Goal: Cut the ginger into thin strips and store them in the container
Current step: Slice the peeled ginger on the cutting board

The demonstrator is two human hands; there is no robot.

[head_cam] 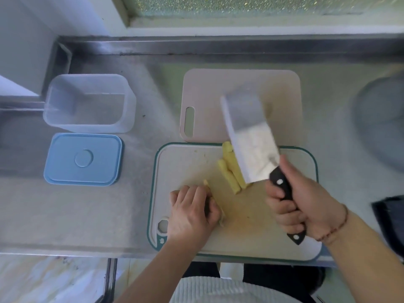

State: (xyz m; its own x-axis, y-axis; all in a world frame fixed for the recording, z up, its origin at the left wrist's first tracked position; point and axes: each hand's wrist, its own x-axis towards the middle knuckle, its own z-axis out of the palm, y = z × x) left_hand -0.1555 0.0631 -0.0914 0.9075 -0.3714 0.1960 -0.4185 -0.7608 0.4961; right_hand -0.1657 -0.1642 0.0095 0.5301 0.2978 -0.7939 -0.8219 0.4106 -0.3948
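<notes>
Premises: you are working in a kitchen, domestic in scale.
Worktop: your stainless steel worktop [142, 211] has a raised back edge and runs beneath a frosted window [240, 5].
Food preparation gear: two cutting boards, a teal-rimmed board [188, 162] before you and a beige board [207, 88] behind it.
Tool: a broad cleaver [251, 141] with a black riveted handle.
Storage: a clear plastic container [129, 101] and its blue lid [65, 162] stand to your left.
Floor: pale tiles [54, 281] show below the worktop's front edge.
</notes>
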